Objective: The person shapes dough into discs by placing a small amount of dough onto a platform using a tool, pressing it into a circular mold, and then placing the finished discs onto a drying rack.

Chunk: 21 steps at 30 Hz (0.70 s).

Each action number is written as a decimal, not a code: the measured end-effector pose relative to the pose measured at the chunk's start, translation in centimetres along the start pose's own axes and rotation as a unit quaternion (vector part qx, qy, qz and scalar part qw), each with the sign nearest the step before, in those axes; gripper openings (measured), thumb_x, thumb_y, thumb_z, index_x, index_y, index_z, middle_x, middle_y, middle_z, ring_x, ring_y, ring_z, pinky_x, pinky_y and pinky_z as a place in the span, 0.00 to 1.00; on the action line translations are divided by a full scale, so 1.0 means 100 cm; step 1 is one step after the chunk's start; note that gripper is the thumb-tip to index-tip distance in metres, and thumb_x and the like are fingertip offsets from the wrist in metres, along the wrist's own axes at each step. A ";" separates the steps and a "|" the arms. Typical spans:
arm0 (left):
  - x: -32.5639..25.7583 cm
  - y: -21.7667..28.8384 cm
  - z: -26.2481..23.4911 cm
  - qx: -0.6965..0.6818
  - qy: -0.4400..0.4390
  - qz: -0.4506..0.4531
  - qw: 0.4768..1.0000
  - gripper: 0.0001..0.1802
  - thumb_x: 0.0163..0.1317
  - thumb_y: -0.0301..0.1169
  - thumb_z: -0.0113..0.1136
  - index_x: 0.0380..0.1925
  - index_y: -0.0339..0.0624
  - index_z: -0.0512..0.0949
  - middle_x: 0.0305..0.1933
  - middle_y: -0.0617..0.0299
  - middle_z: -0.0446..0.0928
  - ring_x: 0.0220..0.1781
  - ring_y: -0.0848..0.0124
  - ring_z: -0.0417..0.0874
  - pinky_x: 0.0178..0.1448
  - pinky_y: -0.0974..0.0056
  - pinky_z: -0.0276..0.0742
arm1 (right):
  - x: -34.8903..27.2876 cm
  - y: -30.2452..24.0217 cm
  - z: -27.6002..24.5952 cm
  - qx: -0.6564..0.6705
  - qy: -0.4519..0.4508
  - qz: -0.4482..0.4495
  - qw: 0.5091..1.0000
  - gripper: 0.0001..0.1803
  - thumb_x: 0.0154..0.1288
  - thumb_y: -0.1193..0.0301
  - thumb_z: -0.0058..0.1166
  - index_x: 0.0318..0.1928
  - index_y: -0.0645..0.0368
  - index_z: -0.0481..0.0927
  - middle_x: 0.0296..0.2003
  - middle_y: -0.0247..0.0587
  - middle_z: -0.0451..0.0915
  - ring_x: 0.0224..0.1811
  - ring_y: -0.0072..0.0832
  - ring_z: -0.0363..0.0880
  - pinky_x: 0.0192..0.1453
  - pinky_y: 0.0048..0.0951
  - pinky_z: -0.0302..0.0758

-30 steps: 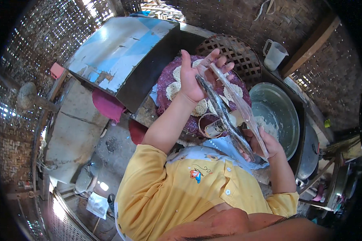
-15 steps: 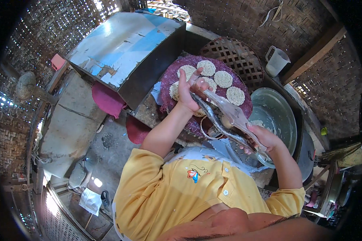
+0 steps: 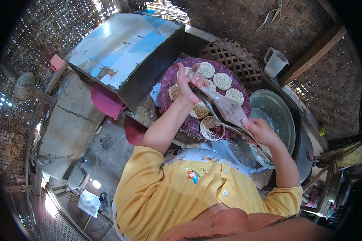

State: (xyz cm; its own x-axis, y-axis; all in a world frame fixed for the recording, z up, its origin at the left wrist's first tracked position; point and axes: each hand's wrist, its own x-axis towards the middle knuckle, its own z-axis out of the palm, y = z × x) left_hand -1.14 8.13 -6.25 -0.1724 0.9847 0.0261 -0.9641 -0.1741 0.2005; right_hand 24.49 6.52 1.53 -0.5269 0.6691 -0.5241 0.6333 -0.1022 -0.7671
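My left hand (image 3: pixel 186 83) grips the far end of a long flat brownish paddle (image 3: pixel 226 107), and my right hand (image 3: pixel 260 130) holds its near end. The paddle lies slanted just above a round purple tray (image 3: pixel 167 85) that carries several pale round noodle cakes (image 3: pixel 222 80). A small ring mould filled with noodles (image 3: pixel 210 127) sits at the tray's near edge, under the paddle. My yellow shirt fills the lower middle of the view.
A large metal basin (image 3: pixel 278 114) stands to the right of the tray. Behind are a woven lattice basket (image 3: pixel 234 57) and a white plastic jug (image 3: pixel 275 63). A big blue-grey metal box (image 3: pixel 120 52) is on the left, with woven walls all around.
Both hands have brought the paddle down from a raised position to just over the purple tray. My left hand has moved away from me, over the cakes.
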 end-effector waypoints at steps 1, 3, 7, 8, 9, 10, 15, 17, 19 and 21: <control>0.001 -0.003 -0.005 -0.013 0.005 -0.020 1.000 0.31 0.54 0.64 0.39 0.29 0.47 0.74 0.07 0.74 0.54 0.11 0.77 0.59 0.29 0.66 0.65 | -0.003 -0.001 -0.002 -0.006 0.008 0.014 1.000 0.28 0.58 0.47 0.45 0.33 0.65 0.76 0.19 0.37 0.74 0.16 0.20 0.71 0.19 0.21 0.68; -0.003 -0.010 -0.003 -0.030 0.028 -0.042 0.998 0.31 0.54 0.65 0.38 0.26 0.48 0.74 0.07 0.72 0.53 0.11 0.76 0.57 0.29 0.66 0.62 | -0.010 -0.002 -0.004 -0.010 0.018 0.030 0.999 0.28 0.58 0.47 0.46 0.33 0.65 0.76 0.19 0.37 0.74 0.15 0.20 0.70 0.19 0.20 0.68; -0.020 -0.015 0.002 -0.035 0.057 -0.050 0.996 0.30 0.56 0.63 0.38 0.23 0.48 0.72 0.06 0.75 0.52 0.09 0.79 0.56 0.24 0.69 0.62 | -0.019 0.004 -0.002 -0.018 0.009 0.042 0.999 0.27 0.58 0.48 0.47 0.30 0.64 0.76 0.17 0.35 0.73 0.13 0.19 0.68 0.17 0.20 0.66; -0.022 -0.015 -0.001 -0.034 0.058 -0.053 0.996 0.30 0.56 0.63 0.38 0.23 0.48 0.72 0.06 0.75 0.52 0.09 0.79 0.56 0.24 0.69 0.62 | -0.020 0.007 -0.001 -0.016 0.005 0.042 0.999 0.26 0.58 0.49 0.47 0.29 0.64 0.75 0.16 0.35 0.72 0.12 0.19 0.68 0.16 0.20 0.65; -0.025 -0.013 -0.006 -0.041 0.049 -0.062 0.996 0.31 0.55 0.64 0.37 0.23 0.49 0.73 0.06 0.74 0.51 0.10 0.78 0.55 0.25 0.68 0.60 | -0.021 0.010 0.002 -0.014 0.006 0.043 0.999 0.26 0.58 0.49 0.47 0.29 0.64 0.75 0.16 0.35 0.72 0.12 0.19 0.68 0.16 0.20 0.65; -0.028 -0.011 -0.010 -0.047 0.041 -0.070 0.996 0.31 0.55 0.65 0.36 0.23 0.50 0.73 0.06 0.72 0.50 0.10 0.76 0.53 0.26 0.67 0.59 | -0.021 0.012 0.006 -0.007 -0.007 0.036 0.999 0.26 0.58 0.49 0.47 0.28 0.64 0.75 0.16 0.35 0.72 0.12 0.19 0.68 0.16 0.20 0.65; -0.033 0.007 -0.002 -0.015 0.106 -0.045 0.993 0.33 0.54 0.66 0.34 0.21 0.47 0.71 0.06 0.73 0.49 0.08 0.77 0.52 0.21 0.69 0.55 | -0.012 0.012 0.024 0.010 -0.016 0.027 0.999 0.24 0.59 0.51 0.47 0.29 0.63 0.75 0.15 0.34 0.71 0.11 0.19 0.67 0.15 0.20 0.64; -0.028 0.011 -0.001 -0.010 0.096 -0.043 0.994 0.33 0.55 0.66 0.34 0.21 0.47 0.71 0.05 0.73 0.49 0.08 0.77 0.52 0.21 0.69 0.55 | -0.009 0.008 0.027 -0.004 0.003 0.016 1.000 0.23 0.59 0.52 0.47 0.31 0.63 0.76 0.15 0.34 0.71 0.11 0.18 0.67 0.15 0.20 0.64; -0.025 0.011 0.002 0.000 0.100 -0.031 0.995 0.33 0.54 0.66 0.34 0.22 0.47 0.70 0.05 0.73 0.48 0.07 0.77 0.51 0.20 0.69 0.54 | -0.010 0.004 0.027 -0.019 0.022 0.004 1.000 0.23 0.58 0.52 0.48 0.32 0.63 0.76 0.15 0.34 0.71 0.11 0.18 0.67 0.15 0.20 0.64; -0.023 0.006 0.003 -0.007 0.095 -0.032 0.995 0.33 0.54 0.66 0.35 0.22 0.47 0.70 0.05 0.73 0.48 0.07 0.77 0.51 0.20 0.69 0.54 | -0.014 -0.001 0.023 -0.066 0.048 0.007 0.997 0.23 0.58 0.53 0.48 0.35 0.64 0.76 0.14 0.33 0.71 0.11 0.18 0.66 0.14 0.20 0.63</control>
State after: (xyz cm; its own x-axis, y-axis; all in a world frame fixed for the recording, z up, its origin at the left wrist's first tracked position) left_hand -1.22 5.73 -5.95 -0.1435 0.9744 -0.1728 -0.9769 -0.1116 0.1823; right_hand 23.85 3.87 1.55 -0.4654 0.7359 -0.4917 0.7126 -0.0180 -0.7014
